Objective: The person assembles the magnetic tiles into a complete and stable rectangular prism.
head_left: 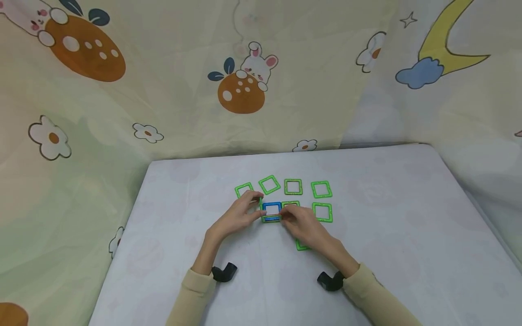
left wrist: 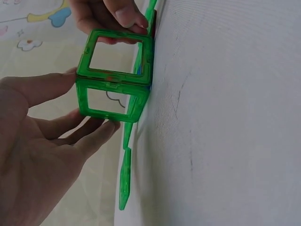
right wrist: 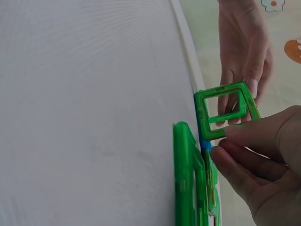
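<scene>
A blue square magnetic tile (head_left: 272,204) lies on the table between the hands. Two green square tiles stand upright along its edges and meet at a corner. My left hand (head_left: 236,217) holds the left green tile (left wrist: 82,100), its thumb at the top corner and fingers at the far edge. Between thumb and forefinger, my right hand (head_left: 306,227) pinches the front green tile (right wrist: 217,135) near its lower right corner. Another green tile (head_left: 290,202) lies flat beside the blue one, partly hidden by the right hand.
Behind the hands, several green square tiles (head_left: 293,180) lie flat in a loose row. To the right is one more green tile (head_left: 322,204), and another green tile (head_left: 302,247) shows partly under the right wrist. A patterned cloth (head_left: 183,90) hangs behind the white table (head_left: 387,226).
</scene>
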`<state>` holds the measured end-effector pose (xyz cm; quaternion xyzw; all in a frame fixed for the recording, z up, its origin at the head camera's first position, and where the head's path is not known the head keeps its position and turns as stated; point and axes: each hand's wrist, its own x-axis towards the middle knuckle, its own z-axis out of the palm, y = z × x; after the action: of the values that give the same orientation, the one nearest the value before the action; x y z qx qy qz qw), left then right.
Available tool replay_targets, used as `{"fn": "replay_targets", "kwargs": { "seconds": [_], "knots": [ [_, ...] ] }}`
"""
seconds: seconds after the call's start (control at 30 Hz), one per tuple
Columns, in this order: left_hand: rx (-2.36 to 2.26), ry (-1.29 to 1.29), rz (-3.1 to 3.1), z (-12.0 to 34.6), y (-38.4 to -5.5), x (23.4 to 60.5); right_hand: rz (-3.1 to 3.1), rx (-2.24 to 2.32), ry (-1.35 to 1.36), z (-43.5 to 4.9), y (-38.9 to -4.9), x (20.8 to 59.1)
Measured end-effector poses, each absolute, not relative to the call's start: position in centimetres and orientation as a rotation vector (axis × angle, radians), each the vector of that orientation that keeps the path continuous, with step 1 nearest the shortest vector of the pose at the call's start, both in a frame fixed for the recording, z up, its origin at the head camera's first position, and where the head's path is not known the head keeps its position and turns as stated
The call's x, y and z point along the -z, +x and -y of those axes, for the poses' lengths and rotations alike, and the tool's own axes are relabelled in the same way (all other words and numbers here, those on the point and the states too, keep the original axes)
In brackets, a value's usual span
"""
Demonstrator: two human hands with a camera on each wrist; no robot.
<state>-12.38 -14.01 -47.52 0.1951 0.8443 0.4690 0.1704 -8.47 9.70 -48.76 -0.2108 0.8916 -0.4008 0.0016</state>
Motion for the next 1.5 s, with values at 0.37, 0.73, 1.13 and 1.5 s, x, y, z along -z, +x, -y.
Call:
{"fn": "replay_targets", "kwargs": {
  "seconds": [0.37,0.73,1.13,1.5],
  "knots": [
    [-1.324,0.558,-2.413,13.8,-12.4,47.7,-2.852,1.200,-0.684,-11.7,-8.0,47.9],
    [-1.305,0.565,-2.410,13.5,-12.6,47.8,-2.727,0.966,-0.712,-14.4,-7.5,46.8],
    [-1.334,0.568,-2.400,13.6,-12.5,47.8,-2.654,0.699,-0.623,-15.2,-7.4,45.9],
    [-1.343,0.555,-2.398,13.9,-12.4,47.9,-2.645,0.619,-0.658,-15.4,-7.2,46.0]
  ]
}}
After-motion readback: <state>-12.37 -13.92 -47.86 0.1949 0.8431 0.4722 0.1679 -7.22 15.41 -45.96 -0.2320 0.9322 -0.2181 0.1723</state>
